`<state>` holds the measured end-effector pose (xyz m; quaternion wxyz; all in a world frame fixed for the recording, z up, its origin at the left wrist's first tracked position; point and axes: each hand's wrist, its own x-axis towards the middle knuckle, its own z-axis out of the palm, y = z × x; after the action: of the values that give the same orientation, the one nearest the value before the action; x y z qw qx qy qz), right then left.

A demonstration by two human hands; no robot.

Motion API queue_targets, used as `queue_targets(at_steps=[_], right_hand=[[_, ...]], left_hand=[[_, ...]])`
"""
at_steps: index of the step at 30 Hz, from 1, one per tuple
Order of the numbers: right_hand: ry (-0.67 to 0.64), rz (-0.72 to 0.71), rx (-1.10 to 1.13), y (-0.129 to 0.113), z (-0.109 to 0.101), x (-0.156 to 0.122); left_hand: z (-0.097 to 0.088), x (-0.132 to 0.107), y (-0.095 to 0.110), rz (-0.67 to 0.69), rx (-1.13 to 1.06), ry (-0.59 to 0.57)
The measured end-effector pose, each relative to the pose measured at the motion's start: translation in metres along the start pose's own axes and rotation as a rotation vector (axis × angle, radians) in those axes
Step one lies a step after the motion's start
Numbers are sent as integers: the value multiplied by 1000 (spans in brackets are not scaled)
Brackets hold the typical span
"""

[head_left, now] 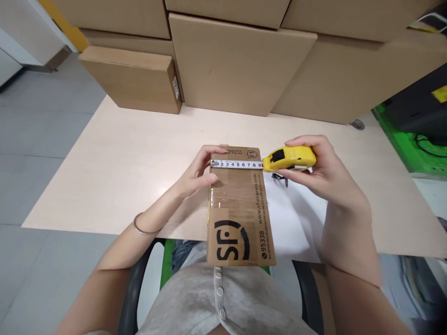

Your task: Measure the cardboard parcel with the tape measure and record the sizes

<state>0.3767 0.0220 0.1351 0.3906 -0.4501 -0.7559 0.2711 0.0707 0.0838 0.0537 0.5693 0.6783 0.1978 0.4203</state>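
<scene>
A brown cardboard box [237, 200] with black lettering and clear tape lies in front of me, its near end reaching past the table edge. My left hand [200, 172] grips its left side near the far end, thumb on the top face and fingers around the far corner. Closed around a yellow tape measure [300, 158], my right hand [324, 167] holds it at the box's right edge. The extended blade [240, 164] lies across the top of the box, its metal hook at the left edge beside my left fingers. Numbers up to 9 show on it.
White paper [289, 218] lies under the box's right side, with a small black object [281, 178], perhaps a pen, on it. Large cardboard boxes [237, 65] stand along the table's back. A flatter box [136, 81] stands at back left. Chair armrests flank me.
</scene>
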Motion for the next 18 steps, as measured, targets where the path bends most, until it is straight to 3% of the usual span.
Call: queue_targets(at_steps=[5, 9, 13, 18], right_hand=[[64, -20, 39, -22, 13, 5], [140, 20, 91, -35, 15, 4], [114, 100, 193, -40, 16, -1], [89, 116, 233, -41, 21, -2]], left_hand=[[-9, -12, -1, -14, 95, -7], [-35, -23, -4, -93, 64, 57], [-60, -30, 17, -205, 147, 120], [-76, -29, 47, -344, 238, 39]])
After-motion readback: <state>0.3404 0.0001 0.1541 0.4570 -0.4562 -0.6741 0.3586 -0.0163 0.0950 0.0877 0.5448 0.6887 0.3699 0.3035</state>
